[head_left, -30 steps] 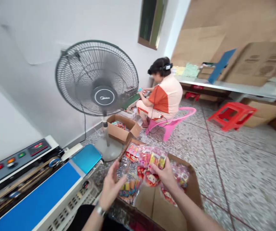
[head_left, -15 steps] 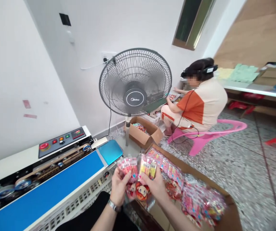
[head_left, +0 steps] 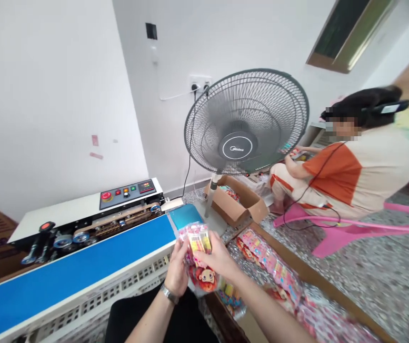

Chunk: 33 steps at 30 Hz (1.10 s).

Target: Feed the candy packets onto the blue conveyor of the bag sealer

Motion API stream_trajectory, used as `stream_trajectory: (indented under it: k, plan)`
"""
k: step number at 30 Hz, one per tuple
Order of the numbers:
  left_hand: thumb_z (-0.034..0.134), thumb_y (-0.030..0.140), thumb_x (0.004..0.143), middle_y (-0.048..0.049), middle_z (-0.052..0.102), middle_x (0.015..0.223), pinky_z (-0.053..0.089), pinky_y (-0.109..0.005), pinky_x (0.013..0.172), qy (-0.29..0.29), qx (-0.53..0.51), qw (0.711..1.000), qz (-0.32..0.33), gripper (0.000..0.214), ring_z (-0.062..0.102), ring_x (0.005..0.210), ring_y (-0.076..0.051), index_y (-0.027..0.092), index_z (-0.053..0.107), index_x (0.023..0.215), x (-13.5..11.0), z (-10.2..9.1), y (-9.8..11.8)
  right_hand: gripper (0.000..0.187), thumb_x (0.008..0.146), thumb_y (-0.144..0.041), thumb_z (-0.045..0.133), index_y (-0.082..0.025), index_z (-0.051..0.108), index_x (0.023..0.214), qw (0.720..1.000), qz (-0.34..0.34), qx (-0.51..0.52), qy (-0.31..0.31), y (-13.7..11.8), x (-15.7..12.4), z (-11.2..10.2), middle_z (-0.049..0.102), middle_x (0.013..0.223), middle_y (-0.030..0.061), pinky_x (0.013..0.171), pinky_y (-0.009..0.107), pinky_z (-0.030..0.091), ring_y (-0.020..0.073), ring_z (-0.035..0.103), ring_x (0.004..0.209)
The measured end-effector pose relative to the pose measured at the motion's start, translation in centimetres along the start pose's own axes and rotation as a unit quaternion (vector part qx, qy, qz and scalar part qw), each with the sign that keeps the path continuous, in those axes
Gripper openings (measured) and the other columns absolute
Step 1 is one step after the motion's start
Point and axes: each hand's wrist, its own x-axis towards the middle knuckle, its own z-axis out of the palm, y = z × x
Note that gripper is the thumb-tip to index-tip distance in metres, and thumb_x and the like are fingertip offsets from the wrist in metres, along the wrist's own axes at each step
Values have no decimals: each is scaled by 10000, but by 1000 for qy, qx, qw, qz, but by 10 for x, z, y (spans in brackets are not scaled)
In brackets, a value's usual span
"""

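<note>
Small clear plastic packets (head_left: 206, 278) with pink and yellow contents and a cartoon face are stacked together between my hands, above my lap. My left hand (head_left: 176, 275) is closed around their left side, a metal watch on its wrist. My right hand (head_left: 222, 257) grips the right side, its thumb across the front. How many packets are in the stack cannot be made out. Below my right forearm, a long cardboard box (head_left: 299, 267) holds rows of similar packets (head_left: 274, 262).
A sealing machine with a blue belt (head_left: 83, 276) runs along my left, a teal flat plate (head_left: 186, 216) at its far end. Ahead stands a fan (head_left: 238, 145), beside a smaller open carton (head_left: 229, 207). At right, another person (head_left: 336, 176) sits on a pink chair (head_left: 333, 240).
The packets, held apart as one bunch per hand, are now brought together into one stack. My view has turned left, so the room appears shifted right.
</note>
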Motion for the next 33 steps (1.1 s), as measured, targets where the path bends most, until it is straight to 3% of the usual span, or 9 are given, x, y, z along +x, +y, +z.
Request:
stream_trajectory:
  k: [4,8,10,14,19,24,28,33]
  plan:
    - [660,274,735,-56,632,1119,404,-349,944,6,-33,999,21,366,565,1066,-225,220,546,1078,-2,-15,7,377,663,-317,646,-193,530,999,992,-31,-123,-29,4,15,26,510,950,40,838,333,433,212,542,929]
    - [703,278,686,-69,658,1047,440,-367,899,86,-65,994,27,409,602,997,-246,199,557,1060,7,-33,17,702,637,-285,657,-225,370,1275,982,-83,-163,-42,-4,23,53,445,1096,72,915,368,409,248,490,1064]
    - [714,296,673,-72,663,1027,462,-371,859,115,-77,989,40,434,621,950,-248,204,553,1065,12,-42,23,810,609,-281,690,-248,313,1326,980,-106,-168,-30,-8,26,64,434,1113,78,922,383,412,262,482,1079]
    - [715,306,674,-50,669,988,484,-344,809,136,-63,986,66,405,637,893,-220,223,554,1037,17,-51,37,772,620,-246,694,-259,350,1310,980,-123,-156,0,-11,31,77,483,1113,80,919,397,426,267,502,1069]
    - [711,298,684,-64,659,1043,474,-335,839,126,-25,985,113,443,626,941,-219,213,526,1078,19,-57,47,628,720,-276,621,-236,366,1293,992,-100,-74,-23,-8,45,86,613,1015,54,840,361,477,227,600,935]
    - [735,275,661,-108,645,1077,471,-368,858,127,-7,986,110,513,623,961,-240,194,488,1103,25,-73,49,479,797,-303,555,-223,396,1242,993,-74,41,-83,1,56,101,649,1011,67,818,354,490,213,623,918]
    - [741,259,655,-114,641,1079,474,-371,858,146,15,981,128,527,626,952,-236,194,483,1110,28,-90,52,354,772,-330,598,-228,469,1085,980,-22,162,-109,6,57,119,588,1108,74,739,322,518,198,629,873]
    - [746,245,648,-118,638,1088,479,-406,860,147,7,979,139,521,630,949,-247,189,493,1100,25,-106,54,351,749,-359,637,-240,438,1013,953,45,283,-98,6,57,134,609,858,7,620,260,494,135,597,682]
